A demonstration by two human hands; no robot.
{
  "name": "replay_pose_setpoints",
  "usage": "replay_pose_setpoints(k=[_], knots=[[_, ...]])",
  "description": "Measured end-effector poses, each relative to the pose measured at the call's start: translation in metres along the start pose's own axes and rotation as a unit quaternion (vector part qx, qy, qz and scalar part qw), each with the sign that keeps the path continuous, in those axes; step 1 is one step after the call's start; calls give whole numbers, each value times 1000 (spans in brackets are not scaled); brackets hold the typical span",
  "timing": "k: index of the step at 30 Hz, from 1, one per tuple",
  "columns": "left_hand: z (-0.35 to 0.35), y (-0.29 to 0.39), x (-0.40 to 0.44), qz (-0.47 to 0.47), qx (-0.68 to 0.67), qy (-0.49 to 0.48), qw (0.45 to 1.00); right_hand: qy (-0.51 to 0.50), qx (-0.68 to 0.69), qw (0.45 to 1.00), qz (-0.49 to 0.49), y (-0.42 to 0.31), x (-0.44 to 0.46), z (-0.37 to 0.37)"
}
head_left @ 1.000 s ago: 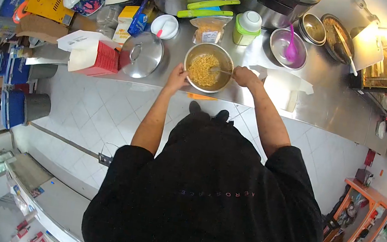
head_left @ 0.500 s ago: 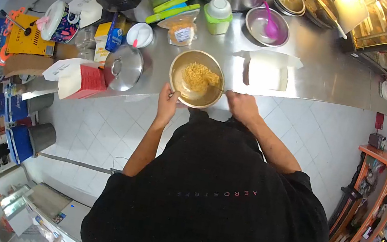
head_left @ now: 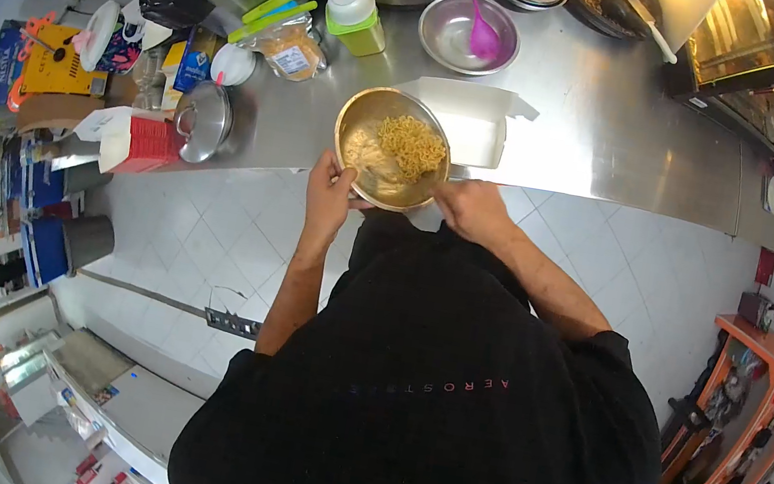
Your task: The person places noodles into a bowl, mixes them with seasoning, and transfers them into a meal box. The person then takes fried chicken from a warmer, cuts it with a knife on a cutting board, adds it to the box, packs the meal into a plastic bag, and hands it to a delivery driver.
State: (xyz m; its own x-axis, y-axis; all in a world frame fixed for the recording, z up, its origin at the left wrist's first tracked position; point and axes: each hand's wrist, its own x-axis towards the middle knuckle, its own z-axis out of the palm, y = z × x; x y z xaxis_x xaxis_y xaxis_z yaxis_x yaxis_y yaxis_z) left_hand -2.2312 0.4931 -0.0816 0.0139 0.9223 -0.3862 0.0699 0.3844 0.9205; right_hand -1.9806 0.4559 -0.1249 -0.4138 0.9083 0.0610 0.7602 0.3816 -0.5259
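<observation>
My left hand [head_left: 327, 194] grips the near-left rim of a metal mixing bowl [head_left: 354, 115], thumb over the edge. The bowl is held at the counter's front edge, in front of my body. Inside it, cooked noodles [head_left: 412, 148] are heaped to the right, with pale sauce [head_left: 366, 153] smeared on the left. My right hand [head_left: 475, 210] is closed at the bowl's right rim, around the handle of a thin metal utensil; its working end is hidden, so I cannot tell its exact kind. An open white paper box [head_left: 470, 132] lies just behind and right of the bowl.
Behind stands a steel bowl [head_left: 439, 40] with a purple ladle [head_left: 482, 36]. A green-lidded jar [head_left: 356, 22], a plastic pouch [head_left: 292, 55], green tongs [head_left: 283, 5] and a metal lid [head_left: 207, 120] are to the left. A lit glass cabinet [head_left: 757, 47] is at right.
The view has shifted rightward over the counter. The noodles now sit in a higher heap at the bowl's right side, and my right hand has come closer to the rim.
</observation>
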Motion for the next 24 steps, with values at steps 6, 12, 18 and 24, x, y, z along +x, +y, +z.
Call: replay_pose_setpoints(k=[6,12,18,24], knots=[[29,-13,11,25,28,40,998,-47,-104,993,-21,73,-8,17],[38,2,27,33,166,71,983,124,14,992,-5,119,-18,33],[43,4,39,45,132,60,988,170,140,971,90,119,-30,24],[47,11,40,48,153,42,986,-5,-62,996,-61,91,-3,45]])
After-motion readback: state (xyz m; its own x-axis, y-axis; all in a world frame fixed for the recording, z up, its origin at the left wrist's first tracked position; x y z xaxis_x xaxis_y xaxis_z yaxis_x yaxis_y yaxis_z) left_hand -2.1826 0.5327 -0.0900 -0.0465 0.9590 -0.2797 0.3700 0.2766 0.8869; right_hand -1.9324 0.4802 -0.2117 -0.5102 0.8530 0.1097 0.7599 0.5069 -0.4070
